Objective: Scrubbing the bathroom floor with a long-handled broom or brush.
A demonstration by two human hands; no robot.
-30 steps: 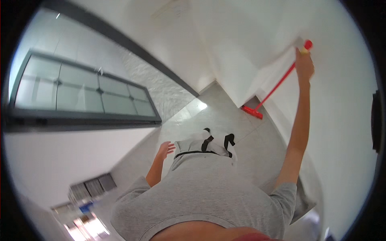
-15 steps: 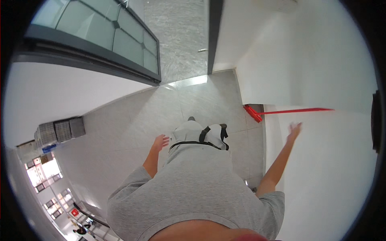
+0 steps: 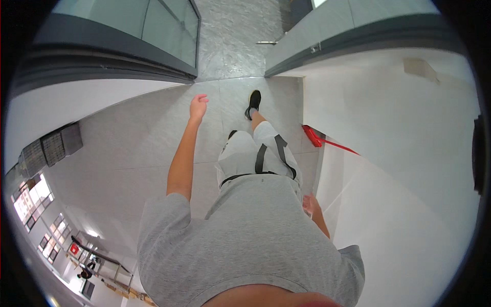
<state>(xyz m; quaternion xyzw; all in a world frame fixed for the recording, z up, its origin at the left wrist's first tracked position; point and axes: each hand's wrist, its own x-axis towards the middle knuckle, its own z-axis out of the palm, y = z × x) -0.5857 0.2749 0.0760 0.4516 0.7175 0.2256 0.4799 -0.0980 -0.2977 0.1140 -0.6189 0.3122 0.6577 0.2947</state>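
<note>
My left hand (image 3: pixel 198 107) is stretched forward over the floor, its fingers loosely bent and apart, with nothing in it. My right hand (image 3: pixel 310 204) hangs beside my right hip, fingers loose and empty, close to the white wall. Neither hand touches anything. Nearest to the right hand, a red broom (image 3: pixel 312 136) rests with its head on the floor at the wall's corner; part of its handle is hidden behind the wall edge. One of my feet, in a black shoe (image 3: pixel 253 101), is set forward toward the doorway.
A glass door leaf (image 3: pixel 169 30) with a dark frame stands to the left of the doorway, another frosted panel (image 3: pixel 353 23) to the right. Grey stacked crates (image 3: pixel 53 148) line the left wall. Windows (image 3: pixel 33 199) and a person (image 3: pixel 87 271) appear far left behind me.
I have moved toward the doorway. My left hand has swung forward and my right hand back to my hip. The broom now appears nearer my side, with less of its handle showing.
</note>
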